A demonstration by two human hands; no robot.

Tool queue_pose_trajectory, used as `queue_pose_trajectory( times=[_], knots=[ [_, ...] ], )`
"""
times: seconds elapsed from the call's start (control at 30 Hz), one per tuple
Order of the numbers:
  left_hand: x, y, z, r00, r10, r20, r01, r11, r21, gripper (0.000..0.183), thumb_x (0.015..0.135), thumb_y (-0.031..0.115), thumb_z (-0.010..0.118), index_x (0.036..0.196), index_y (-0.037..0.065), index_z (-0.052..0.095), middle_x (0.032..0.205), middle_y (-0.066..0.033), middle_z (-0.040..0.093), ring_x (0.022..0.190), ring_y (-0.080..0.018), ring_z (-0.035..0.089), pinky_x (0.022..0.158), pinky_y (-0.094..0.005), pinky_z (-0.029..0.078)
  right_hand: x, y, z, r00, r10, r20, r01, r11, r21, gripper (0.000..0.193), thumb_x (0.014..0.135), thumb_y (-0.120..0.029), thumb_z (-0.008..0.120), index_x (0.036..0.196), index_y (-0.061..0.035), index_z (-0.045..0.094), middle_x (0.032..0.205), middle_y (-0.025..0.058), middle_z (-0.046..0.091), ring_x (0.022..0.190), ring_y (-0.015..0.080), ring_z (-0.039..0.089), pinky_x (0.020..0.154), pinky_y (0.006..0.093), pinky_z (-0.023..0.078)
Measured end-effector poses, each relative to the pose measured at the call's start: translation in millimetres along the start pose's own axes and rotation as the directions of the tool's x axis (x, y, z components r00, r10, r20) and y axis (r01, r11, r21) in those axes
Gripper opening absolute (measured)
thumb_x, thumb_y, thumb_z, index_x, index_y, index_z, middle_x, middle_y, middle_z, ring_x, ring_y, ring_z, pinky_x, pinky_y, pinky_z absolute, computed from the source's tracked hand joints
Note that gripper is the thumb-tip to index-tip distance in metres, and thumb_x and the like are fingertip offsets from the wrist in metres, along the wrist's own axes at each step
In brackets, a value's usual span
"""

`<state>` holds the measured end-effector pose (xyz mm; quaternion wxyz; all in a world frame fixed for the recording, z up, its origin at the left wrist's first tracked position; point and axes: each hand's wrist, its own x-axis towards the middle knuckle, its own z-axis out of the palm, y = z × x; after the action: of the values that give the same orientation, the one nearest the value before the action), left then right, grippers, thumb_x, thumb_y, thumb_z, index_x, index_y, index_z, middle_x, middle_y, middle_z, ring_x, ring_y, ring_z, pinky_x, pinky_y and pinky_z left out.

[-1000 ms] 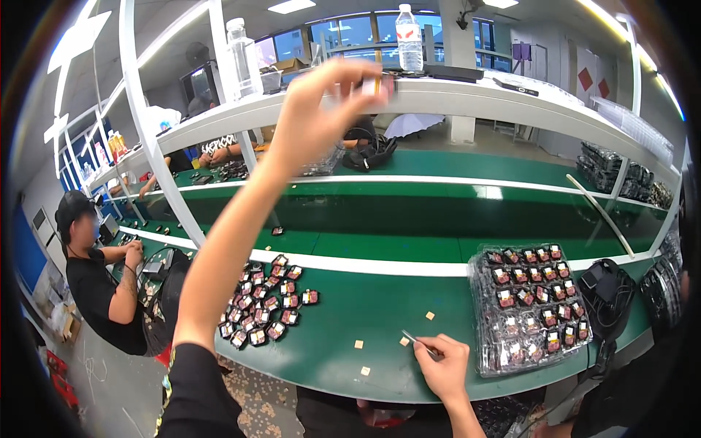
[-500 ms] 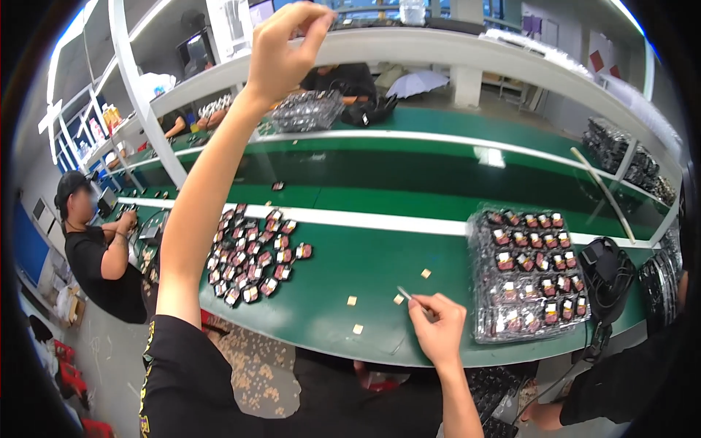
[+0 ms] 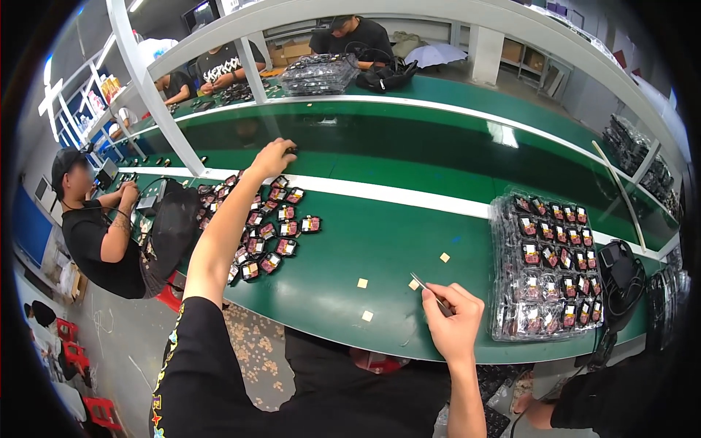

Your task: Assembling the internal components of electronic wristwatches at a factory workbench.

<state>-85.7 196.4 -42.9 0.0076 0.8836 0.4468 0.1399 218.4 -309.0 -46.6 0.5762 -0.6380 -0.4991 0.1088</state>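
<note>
My left hand (image 3: 274, 158) reaches out over the green belt beyond the white strip, its fingers closed on a small black unit (image 3: 290, 150) that is mostly hidden. Nearer me, under and beside my forearm, lies a pile of black units (image 3: 286, 228) with dark red faces and pale labels. My right hand (image 3: 456, 314) grips metal tweezers (image 3: 423, 285) above the green table. The tweezers' tips are beside a small pale yellow square (image 3: 413, 285); whether they touch it I cannot tell. Other such squares (image 3: 363, 283) lie nearby.
On the right stands a stack of clear plastic trays (image 3: 504, 292), rows of black units in the top one. Beyond it lie a black bag and cables (image 3: 617, 274). A white shelf frame (image 3: 157, 117) crosses above the belt. Co-workers sit at left (image 3: 98, 226) and across (image 3: 358, 40).
My left hand has come down from high near the shelf to the belt and closed on the small black unit. My right hand still holds the tweezers by the yellow square. The view has shifted.
</note>
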Motion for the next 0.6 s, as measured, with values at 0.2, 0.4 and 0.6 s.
queue_pose_trajectory(
  times=[0.2, 0.4, 0.6],
  knots=[
    [11, 31, -1, 0.993, 0.087, -0.080, -0.084, 0.995, 0.047, 0.025, 0.106, 0.023, 0.068, 0.122, 0.004, 0.075, 0.118, -0.0198, 0.073, 0.118, -0.0439, 0.068, 0.102, -0.0526, 0.055, -3, -4, 0, 0.999, 0.051, 0.007, -0.051, 0.997, -0.052, 0.013, 0.091, -0.002, 0.084, 0.103, 0.0042, 0.084, 0.069, 0.0069, 0.066, 0.057, 0.0097, 0.058, 0.052, 0.0288, 0.041],
    [-79, 189, -11, 0.798, 0.599, -0.069, -0.603, 0.789, -0.114, 0.022, 0.100, 0.016, 0.072, 0.119, 0.004, 0.074, 0.111, -0.0160, 0.073, 0.106, -0.0385, 0.073, 0.091, -0.0497, 0.060, -1, -6, -2, 0.998, 0.055, 0.016, -0.053, 0.995, -0.090, 0.012, 0.092, -0.001, 0.083, 0.103, 0.0045, 0.084, 0.067, 0.0052, 0.062, 0.056, 0.0088, 0.055, 0.051, 0.0283, 0.038],
    [-167, 277, -24, 0.707, 0.703, -0.079, -0.701, 0.682, -0.210, 0.045, 0.088, 0.042, 0.089, 0.111, 0.006, 0.074, 0.099, -0.0070, 0.068, 0.090, -0.0282, 0.070, 0.079, -0.0406, 0.055, 5, -3, 2, 1.000, 0.016, 0.023, -0.013, 0.992, -0.124, 0.013, 0.090, 0.001, 0.083, 0.102, 0.0040, 0.084, 0.067, 0.0048, 0.062, 0.055, 0.0088, 0.054, 0.051, 0.0278, 0.038]
  ],
)
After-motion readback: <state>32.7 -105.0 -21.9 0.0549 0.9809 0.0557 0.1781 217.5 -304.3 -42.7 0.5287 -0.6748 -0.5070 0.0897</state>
